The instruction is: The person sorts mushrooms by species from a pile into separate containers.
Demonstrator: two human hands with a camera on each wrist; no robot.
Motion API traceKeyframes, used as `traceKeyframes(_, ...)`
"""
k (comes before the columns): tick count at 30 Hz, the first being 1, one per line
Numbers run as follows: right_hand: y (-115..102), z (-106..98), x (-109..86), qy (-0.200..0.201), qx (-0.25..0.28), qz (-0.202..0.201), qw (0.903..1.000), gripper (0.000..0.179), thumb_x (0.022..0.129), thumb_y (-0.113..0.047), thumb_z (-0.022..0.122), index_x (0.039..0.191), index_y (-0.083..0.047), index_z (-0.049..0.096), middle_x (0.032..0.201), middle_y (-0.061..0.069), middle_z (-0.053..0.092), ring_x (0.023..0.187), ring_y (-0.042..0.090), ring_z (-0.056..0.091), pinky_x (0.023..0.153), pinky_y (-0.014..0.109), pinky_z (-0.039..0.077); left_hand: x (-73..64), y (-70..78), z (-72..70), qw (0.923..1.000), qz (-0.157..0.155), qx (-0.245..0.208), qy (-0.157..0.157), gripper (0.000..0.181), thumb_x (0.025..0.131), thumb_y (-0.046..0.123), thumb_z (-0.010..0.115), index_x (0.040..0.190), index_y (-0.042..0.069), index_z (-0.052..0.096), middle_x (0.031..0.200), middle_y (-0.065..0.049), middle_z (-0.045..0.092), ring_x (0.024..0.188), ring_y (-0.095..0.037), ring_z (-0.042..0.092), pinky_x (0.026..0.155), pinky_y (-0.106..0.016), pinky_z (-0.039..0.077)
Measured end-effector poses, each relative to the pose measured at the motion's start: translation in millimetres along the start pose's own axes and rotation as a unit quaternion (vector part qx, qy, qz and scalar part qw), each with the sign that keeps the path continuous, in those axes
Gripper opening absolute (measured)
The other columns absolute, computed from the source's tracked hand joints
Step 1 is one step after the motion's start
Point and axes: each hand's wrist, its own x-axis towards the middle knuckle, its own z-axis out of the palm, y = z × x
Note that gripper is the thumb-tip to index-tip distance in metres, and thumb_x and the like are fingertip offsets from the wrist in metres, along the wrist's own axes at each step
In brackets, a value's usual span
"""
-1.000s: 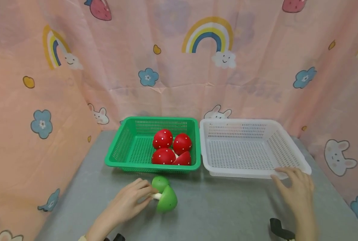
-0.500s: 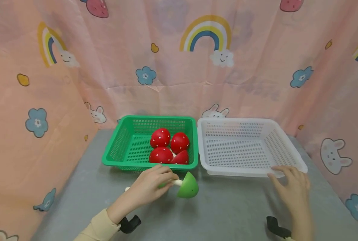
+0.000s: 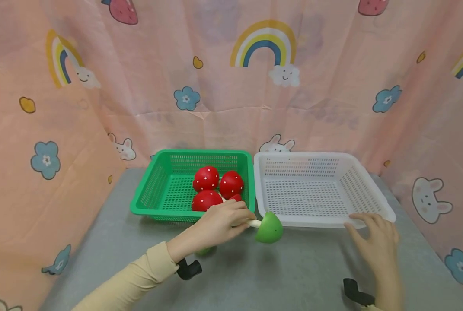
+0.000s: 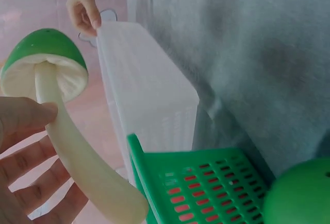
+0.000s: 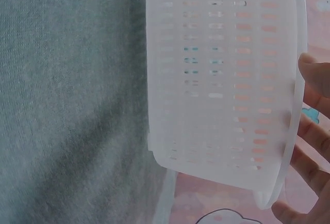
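My left hand (image 3: 225, 220) pinches the pale stem of a green-capped toy mushroom (image 3: 269, 228), above the table in front of the two baskets. In the left wrist view, thumb and fingers hold the mushroom's stem (image 4: 85, 162) below the cap. Another green mushroom (image 3: 205, 250) lies on the table, mostly hidden under the left wrist. My right hand (image 3: 377, 239) holds the front right rim of a white plastic basket (image 3: 293, 219), its fingers over the edge. The green basket (image 3: 153, 211) contains several red, white-dotted toy mushrooms (image 3: 205, 178).
The baskets stand side by side on a grey table (image 3: 293, 272). A pink patterned curtain (image 3: 223, 125) closes off the back and both sides. Black straps (image 3: 188, 268) sit at both wrists.
My left hand has lifted one green mushroom off the table and carried it right, toward the white basket. The other green mushroom stays behind. My right hand keeps its place at the rim.
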Motion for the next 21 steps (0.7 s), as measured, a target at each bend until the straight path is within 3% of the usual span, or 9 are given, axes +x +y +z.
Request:
traceKeyframes(8, 4, -3, -0.9, 0.008, -0.002, -0.016, 0.9998, 0.024, 0.089, -0.023, 0.068, 0.106, -0.006, 0.065, 0.117, 0.024, 0.055, 0.112, 0.044, 0.045, 0.097, 0.067, 0.026, 35.8, 8.1, -0.6, 0.9996, -0.005, -0.017, -0.023, 0.021, 0.085, 0.021, 0.072, 0.106, 0.022, 0.073, 0.096, 0.008, 0.068, 0.082, -0.004, 0.055, 0.059, -0.009, 0.043)
traceKeyframes(12, 4, -1, -0.6, 0.016, 0.007, -0.03, 0.9994, 0.023, 0.087, -0.023, 0.07, 0.104, -0.008, 0.066, 0.116, 0.023, 0.057, 0.11, 0.042, 0.046, 0.095, 0.063, 0.028, 49.9, 11.8, -2.5, 0.9991, -0.001, -0.027, -0.033, 0.018, 0.087, 0.02, 0.069, 0.104, 0.022, 0.073, 0.095, 0.008, 0.067, 0.082, -0.005, 0.056, 0.055, -0.009, 0.043)
traceKeyframes(21, 5, 0, -0.6, 0.035, 0.01, -0.042, 0.9985, 0.022, 0.084, -0.018, 0.073, 0.102, -0.008, 0.066, 0.113, 0.022, 0.058, 0.109, 0.042, 0.047, 0.094, 0.064, 0.028, 94.5, 19.0, -8.3, 0.9946, -0.032, -0.067, -0.073, 0.018, 0.089, 0.018, 0.065, 0.105, 0.021, 0.073, 0.092, 0.009, 0.065, 0.07, -0.004, 0.054, 0.052, -0.014, 0.045)
